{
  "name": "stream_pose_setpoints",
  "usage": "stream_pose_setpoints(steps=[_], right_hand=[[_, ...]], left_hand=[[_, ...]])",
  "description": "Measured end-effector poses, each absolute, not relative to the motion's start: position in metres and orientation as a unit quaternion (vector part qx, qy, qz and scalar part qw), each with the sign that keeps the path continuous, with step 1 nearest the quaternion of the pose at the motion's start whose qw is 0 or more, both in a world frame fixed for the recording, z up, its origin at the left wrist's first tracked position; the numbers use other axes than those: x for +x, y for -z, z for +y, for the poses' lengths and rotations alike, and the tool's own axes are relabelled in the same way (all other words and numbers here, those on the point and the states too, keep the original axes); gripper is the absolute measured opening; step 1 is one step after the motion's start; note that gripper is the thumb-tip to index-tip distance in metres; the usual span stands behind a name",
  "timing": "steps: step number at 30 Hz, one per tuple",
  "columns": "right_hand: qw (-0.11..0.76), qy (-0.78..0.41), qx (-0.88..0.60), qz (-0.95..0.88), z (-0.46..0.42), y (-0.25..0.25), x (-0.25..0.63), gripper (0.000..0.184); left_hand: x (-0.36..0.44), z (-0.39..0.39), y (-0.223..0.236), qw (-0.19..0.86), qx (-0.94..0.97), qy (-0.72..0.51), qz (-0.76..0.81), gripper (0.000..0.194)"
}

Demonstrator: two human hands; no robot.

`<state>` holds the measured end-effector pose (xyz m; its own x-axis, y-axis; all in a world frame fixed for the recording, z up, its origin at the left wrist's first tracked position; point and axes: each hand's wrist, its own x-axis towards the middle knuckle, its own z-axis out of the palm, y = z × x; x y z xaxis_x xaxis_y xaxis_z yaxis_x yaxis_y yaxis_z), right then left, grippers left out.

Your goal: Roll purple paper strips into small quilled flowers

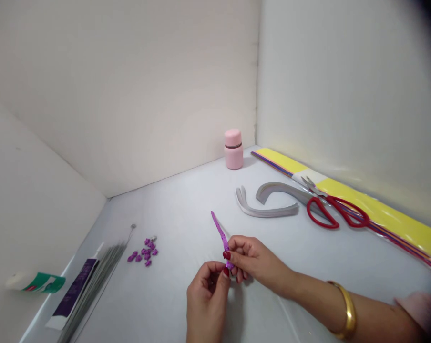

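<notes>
A narrow purple paper strip (220,229) sticks up and to the left from between my fingertips. My right hand (253,259) pinches it with thumb and fingers partway along. Just below, my left hand (209,290) pinches the strip's lower end, which is folded or knotted and mostly hidden by my fingers. Both hands are close together, nearly touching, above the white table. To the left lies a loose cluster of small purple paper stars (146,251), with a small silvery piece (153,237) beside them.
Grey wires (97,290) and a purple-and-white glue tube (76,290) lie at left, near a green-and-white tube (47,282). A pink jar (233,150) stands at the back. Grey paper strips (267,211), red-handled scissors (323,209) and a yellow paper pack (387,209) lie right. Walls enclose the table.
</notes>
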<state>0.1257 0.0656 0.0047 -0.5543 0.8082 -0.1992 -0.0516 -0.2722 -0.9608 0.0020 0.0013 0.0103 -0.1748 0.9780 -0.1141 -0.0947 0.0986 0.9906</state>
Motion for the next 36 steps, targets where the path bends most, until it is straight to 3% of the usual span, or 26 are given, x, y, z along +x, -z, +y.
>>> stream_pose_setpoints(steps=[23,29,36], right_hand=[[0.334,-0.705,-0.342,-0.523,0.067,-0.006,0.128,0.029],[0.323,-0.702,-0.363,-0.521,0.065,-0.012,0.128,0.032],[0.322,-0.721,-0.360,-0.496,0.065,-0.011,0.125,0.036]], left_hand=[[-0.005,0.004,-0.008,0.542,0.401,-0.462,0.577,0.019],[-0.004,0.004,-0.005,0.460,0.371,-0.508,0.627,0.018],[-0.002,0.002,0.001,0.464,0.442,-0.502,0.580,0.015]])
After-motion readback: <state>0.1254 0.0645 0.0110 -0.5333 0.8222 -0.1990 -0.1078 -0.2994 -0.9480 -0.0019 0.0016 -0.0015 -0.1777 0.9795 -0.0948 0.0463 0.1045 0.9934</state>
